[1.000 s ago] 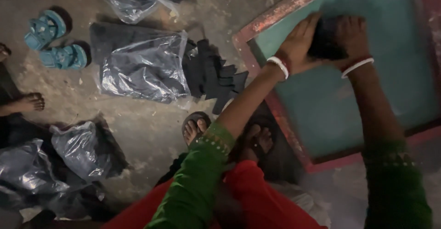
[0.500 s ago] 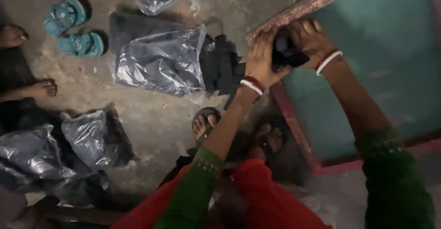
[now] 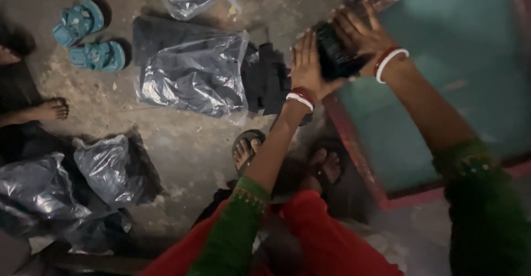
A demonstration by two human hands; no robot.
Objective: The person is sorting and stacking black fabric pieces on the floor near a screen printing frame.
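A small stack of black flat pieces is pressed between my two palms, just over the left rim of a teal board with a red frame. My left hand holds its near-left side, fingers stretched up. My right hand wraps the far-right side. Both wrists carry red and white bangles. Below my hands, more black pieces lie fanned on the floor beside a clear plastic bag of dark material.
My sandalled feet stand on the concrete floor. A pair of teal sandals lies at the upper left. Another person's bare foot shows at the left. Several plastic bags sit at the lower left and along the top.
Both hands have carried the black stack leftward off the middle of the teal board to its left rim. The view has shifted with them.
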